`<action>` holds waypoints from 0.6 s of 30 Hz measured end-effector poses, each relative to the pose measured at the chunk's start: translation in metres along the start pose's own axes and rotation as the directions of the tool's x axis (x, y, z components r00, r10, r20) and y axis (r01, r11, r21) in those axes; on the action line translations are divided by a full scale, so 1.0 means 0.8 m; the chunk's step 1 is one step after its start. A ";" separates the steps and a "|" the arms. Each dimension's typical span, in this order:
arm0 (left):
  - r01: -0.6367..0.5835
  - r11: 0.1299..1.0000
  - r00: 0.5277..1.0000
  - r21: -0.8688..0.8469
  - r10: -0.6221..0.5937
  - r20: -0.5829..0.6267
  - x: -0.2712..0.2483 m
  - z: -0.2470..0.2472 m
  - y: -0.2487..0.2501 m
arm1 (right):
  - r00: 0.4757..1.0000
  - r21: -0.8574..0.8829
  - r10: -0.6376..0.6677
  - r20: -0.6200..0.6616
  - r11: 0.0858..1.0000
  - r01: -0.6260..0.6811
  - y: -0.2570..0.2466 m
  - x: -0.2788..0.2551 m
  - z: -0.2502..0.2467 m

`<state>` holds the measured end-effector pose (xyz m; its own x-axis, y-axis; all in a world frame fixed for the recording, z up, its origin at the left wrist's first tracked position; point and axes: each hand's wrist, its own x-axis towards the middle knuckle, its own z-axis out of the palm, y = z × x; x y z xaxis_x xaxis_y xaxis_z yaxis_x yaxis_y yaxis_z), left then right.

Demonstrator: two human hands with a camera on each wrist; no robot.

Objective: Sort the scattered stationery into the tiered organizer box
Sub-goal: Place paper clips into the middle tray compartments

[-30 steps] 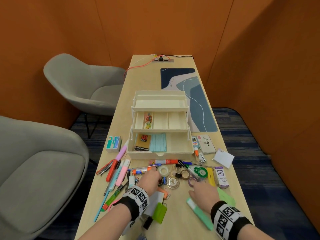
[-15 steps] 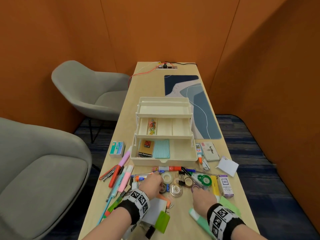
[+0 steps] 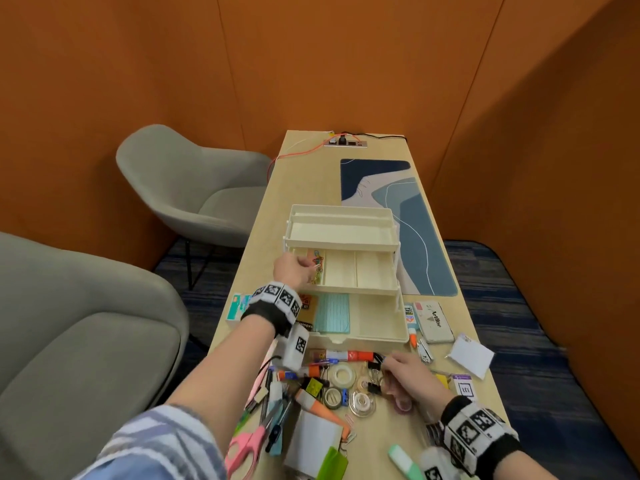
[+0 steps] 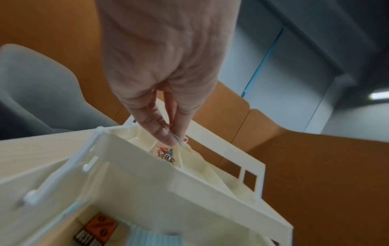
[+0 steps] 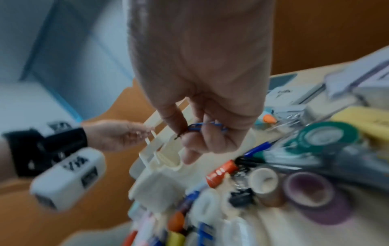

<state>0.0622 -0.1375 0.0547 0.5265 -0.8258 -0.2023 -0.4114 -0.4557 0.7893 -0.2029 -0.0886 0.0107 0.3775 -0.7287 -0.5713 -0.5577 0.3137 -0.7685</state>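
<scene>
Your left hand [image 4: 166,99] pinches a paper clip [image 4: 179,141] over the organizer box [image 3: 346,289] middle tier. Your right hand [image 5: 202,103] pinches a blue clip [image 5: 207,127] above the desk [image 3: 242,299] clutter

My organizer box [image 3: 341,233] cream. Desk [image 3: 388,431] pale wood. Far-right mat [image 3: 412,216] navy with light-blue swirls. Walls orange, chairs [image 3: 194,188] grey. My wristbands [image 3: 273,299] black-and-white checked. Near-left scissors [image 3: 242,452] pink. Index cards [image 3: 333,313] teal, lined.
</scene>
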 end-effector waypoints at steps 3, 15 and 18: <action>0.055 0.998 0.998 0.040 -0.055 0.001 0.021 0.005 0.003 | 0.996 0.252 -0.031 0.081 0.968 0.010 -0.038 0.009 -0.001; 0.039 0.993 0.999 -0.115 -0.041 -0.013 -0.003 -0.025 -0.028 | 0.999 0.518 0.028 0.017 0.855 -0.032 -0.214 0.120 0.036; 0.039 0.990 0.998 -0.139 -0.044 -0.034 -0.028 -0.034 -0.054 | 1.000 0.457 -0.007 0.010 0.890 0.002 -0.230 0.132 0.044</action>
<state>0.0884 -0.0906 0.0404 0.5690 -0.7932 -0.2168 -0.2834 -0.4366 0.8539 -0.0338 -0.2020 0.0816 0.3888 -0.7249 -0.5686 -0.1578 0.5557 -0.8163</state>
